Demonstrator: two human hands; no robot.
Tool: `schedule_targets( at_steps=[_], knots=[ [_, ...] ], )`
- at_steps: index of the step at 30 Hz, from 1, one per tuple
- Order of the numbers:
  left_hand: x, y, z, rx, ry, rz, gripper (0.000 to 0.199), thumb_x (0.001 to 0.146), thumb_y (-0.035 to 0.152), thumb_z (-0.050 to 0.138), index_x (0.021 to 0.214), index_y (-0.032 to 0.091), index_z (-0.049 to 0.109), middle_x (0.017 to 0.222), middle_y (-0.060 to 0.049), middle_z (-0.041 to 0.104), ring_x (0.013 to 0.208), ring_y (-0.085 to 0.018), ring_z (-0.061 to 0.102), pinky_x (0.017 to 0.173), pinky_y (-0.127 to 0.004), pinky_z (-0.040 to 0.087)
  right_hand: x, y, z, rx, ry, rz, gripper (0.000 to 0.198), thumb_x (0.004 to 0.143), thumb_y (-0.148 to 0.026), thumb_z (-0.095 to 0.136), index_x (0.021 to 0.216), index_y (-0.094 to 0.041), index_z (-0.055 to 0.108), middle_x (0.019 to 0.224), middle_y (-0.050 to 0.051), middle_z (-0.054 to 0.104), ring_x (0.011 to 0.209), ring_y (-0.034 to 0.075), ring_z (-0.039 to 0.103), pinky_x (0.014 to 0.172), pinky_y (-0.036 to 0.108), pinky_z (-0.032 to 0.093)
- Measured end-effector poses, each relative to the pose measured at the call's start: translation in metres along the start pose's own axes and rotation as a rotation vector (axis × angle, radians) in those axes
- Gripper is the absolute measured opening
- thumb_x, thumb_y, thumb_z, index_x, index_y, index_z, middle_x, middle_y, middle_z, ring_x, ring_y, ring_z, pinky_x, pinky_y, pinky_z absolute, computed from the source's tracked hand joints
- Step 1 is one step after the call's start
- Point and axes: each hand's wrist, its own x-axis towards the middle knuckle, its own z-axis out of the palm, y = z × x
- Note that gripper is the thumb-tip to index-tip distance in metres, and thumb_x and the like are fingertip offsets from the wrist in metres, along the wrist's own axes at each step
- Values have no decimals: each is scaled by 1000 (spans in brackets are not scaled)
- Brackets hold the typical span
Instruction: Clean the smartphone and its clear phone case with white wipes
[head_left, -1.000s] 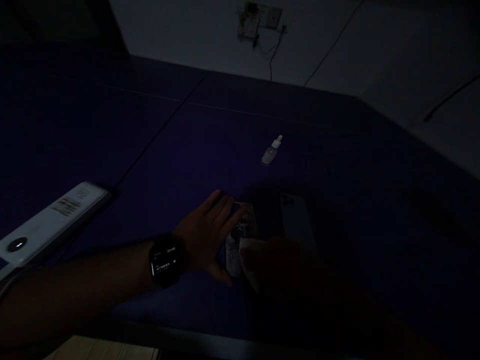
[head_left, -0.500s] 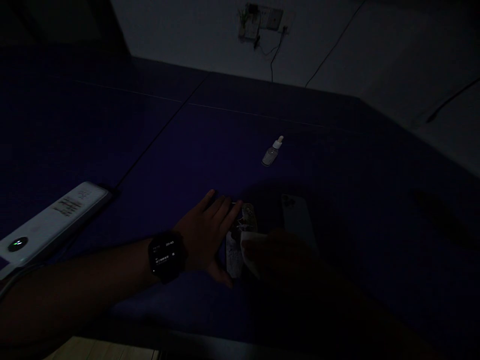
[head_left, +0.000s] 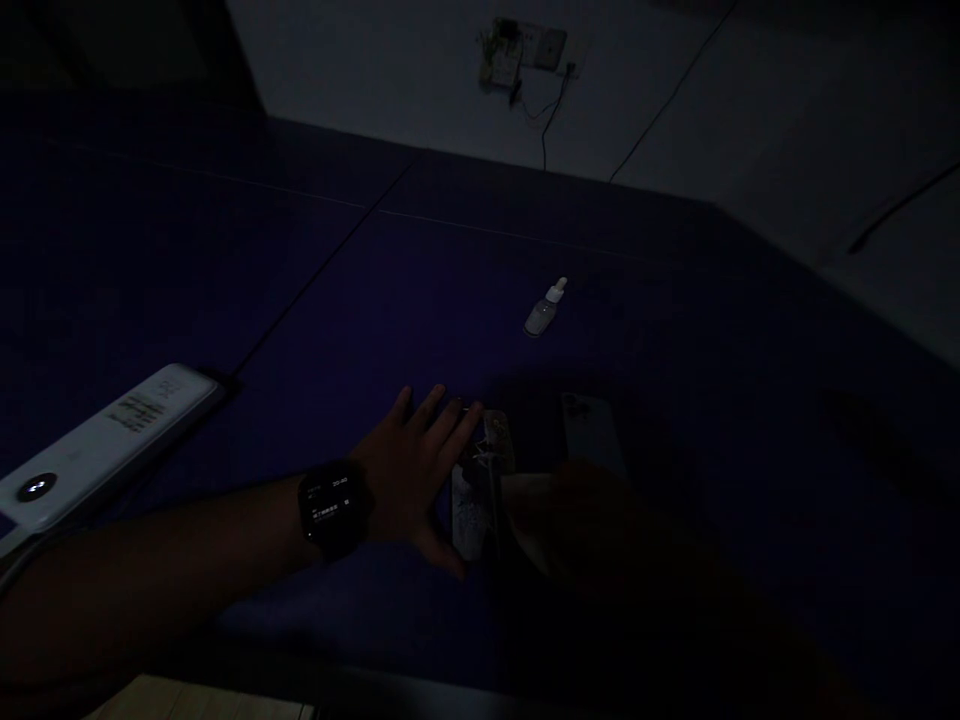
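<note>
"Starting at the near side, state the grip of each hand."

"Left hand (head_left: 412,475): fingers spread, nothing grasped; it rests along the left edge of the patterned case (head_left: 471,515). Right hand (head_left: 589,515): fingers closed on a white cloth (head_left: 527,487); shadow hides how firmly."

"Locate the case."

"Flat on the table (head_left: 420,290), between the hands. The cloth is at its right side; contact cannot be told. A phone (head_left: 596,432) lies just beyond the right hand, partly hidden by it."

"List possible faults, with causes."

"Case slip: probable cause, too little pressure from the spread fingers. Phone knock: probable cause, the right hand straying outward. Misjudged contact: probable cause, poor light."

"And farther off?"

"A dropper bottle (head_left: 543,314), well apart from both hands; a knock seems unlikely. Behind it, wall sockets (head_left: 550,48)."
</note>
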Motion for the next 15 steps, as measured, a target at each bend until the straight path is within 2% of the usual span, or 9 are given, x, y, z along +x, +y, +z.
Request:
schedule_targets(
  at_steps=[3,6,8,10,13,15],
  knots=[
    [0,0,-3,1,-10,2,143,60,104,31,157,0,12,159,-29,30,147,-52,24,114,-66,20,5,-6,5,30,43,-114,20,97,-20,50,105,-21,69,102,5,77,87,17,67,75,30,51],
    [-2,0,-5,-2,-7,1,142,62,103,31,156,-2,12,159,-29,30,147,-51,23,115,-65,21,6,-6,12,-29,122,-48,25,97,-16,47,108,-20,69,101,6,77,88,19,67,77,33,52],
    [-3,-1,-5,-17,3,-5,141,63,102,31,156,-2,12,158,-30,31,148,-50,23,116,-64,20,3,-3,14,-43,103,12,26,97,-17,46,107,-18,69,93,8,76,77,19,65,72,34,52],
    [-3,-2,-3,-51,16,-7,141,63,102,32,156,-3,12,158,-30,30,148,-49,23,118,-63,17,-2,-2,15,-25,33,6,24,96,-20,47,106,-18,70,87,7,75,71,18,63,67,33,51],
    [-2,-5,2,-136,40,0,145,59,102,38,154,-4,13,158,-33,28,148,-48,25,120,-64,11,-6,-4,21,27,1,-105,23,97,-25,50,109,-23,70,96,4,77,82,18,66,75,33,52],
    [-1,-6,3,-199,60,-14,149,53,102,46,153,-4,17,156,-34,30,147,-49,27,120,-65,9,-5,-4,23,38,-16,-114,22,98,-25,52,110,-26,70,102,3,77,88,17,67,80,33,52]
  ],
)
